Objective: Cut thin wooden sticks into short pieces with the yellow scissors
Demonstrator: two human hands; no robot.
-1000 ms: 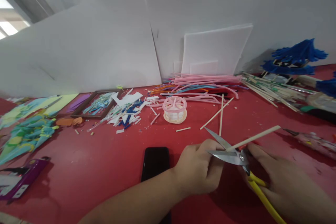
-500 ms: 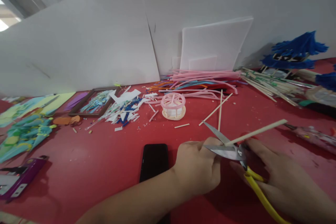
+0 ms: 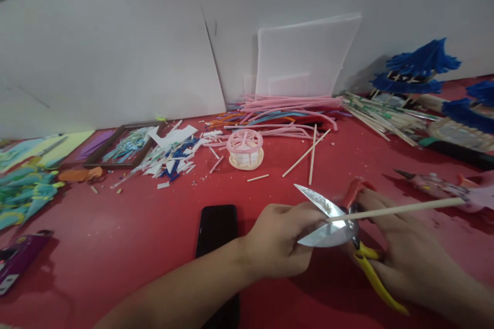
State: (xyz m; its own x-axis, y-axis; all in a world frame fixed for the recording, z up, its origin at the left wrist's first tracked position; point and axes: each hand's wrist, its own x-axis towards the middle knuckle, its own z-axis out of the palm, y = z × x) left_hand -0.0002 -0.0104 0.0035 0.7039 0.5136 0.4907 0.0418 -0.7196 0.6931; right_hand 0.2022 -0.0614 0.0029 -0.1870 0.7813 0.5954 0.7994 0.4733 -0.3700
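My right hand [image 3: 403, 239] grips a pair of scissors [image 3: 326, 234] with yellow and red handles, its blades parted and pointing left. A thin wooden stick [image 3: 405, 209] lies between the blades and sticks out to the right, over my right hand. Behind the blades, the closed fingers of my left hand [image 3: 280, 239] pinch the stick's near end, which is mostly hidden. Beyond my hands stands a small round frame [image 3: 245, 149] with a pink spoked top and a wooden base. Two crossed sticks [image 3: 303, 154] and a short stick piece [image 3: 258, 178] lie near it.
A black phone [image 3: 217, 229] lies under my left forearm. Pink strips [image 3: 289, 105] and bundled sticks [image 3: 382, 113] are at the back. A pink glue gun [image 3: 436, 185] is on the right. Paper scraps [image 3: 173, 151] and a brown tray [image 3: 106, 164] sit left.
The stick has swung flatter, its free end now farther right and lower. The scissor blades remain parted around it. The whole view has shifted slightly right.
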